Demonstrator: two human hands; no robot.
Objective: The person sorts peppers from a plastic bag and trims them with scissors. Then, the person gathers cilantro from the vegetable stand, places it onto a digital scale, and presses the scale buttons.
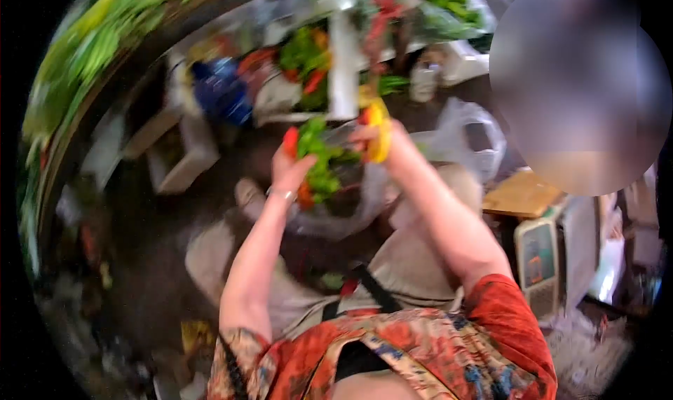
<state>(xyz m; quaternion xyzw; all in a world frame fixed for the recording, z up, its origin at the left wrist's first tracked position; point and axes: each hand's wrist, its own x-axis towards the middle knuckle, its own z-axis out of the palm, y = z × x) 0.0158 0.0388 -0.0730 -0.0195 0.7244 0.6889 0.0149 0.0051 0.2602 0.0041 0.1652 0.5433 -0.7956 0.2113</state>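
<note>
My left hand (286, 167) is closed around a bunch of leafy greens (321, 165) with red and orange pieces at its edges. Close by on the right, my right hand (368, 135) grips a curved yellow thing (380, 130) with some red beside it; blur hides its exact kind. A clear plastic bag (361, 214) hangs open below and between both hands, above my lap. Beyond them, a white crate (343, 64) holds more leafy greens (307, 53) with red and orange pieces.
A white plastic bag (473, 130) lies beyond my right forearm. To the right are a scale-like device (538, 253) and a wooden board (522, 193). A blue bundle (223, 90) and a white box (186, 155) stand on the left. Greens (87, 46) line a ledge at upper left. Another person is at upper right.
</note>
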